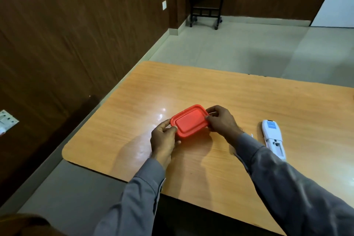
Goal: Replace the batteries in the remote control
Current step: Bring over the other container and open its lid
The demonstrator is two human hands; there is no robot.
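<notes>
Red lidded box (189,122), mid-table: left hand (163,140) and right hand (222,120) gripping opposite ends, lid still on. White remote control (273,138) lying face-down at right, battery bay apparently uncovered. Fresh batteries seemingly not yet fitted.

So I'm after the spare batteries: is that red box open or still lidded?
Still lidded: the red lid sits flat on the box, left hand and right hand gripping its ends.
</notes>
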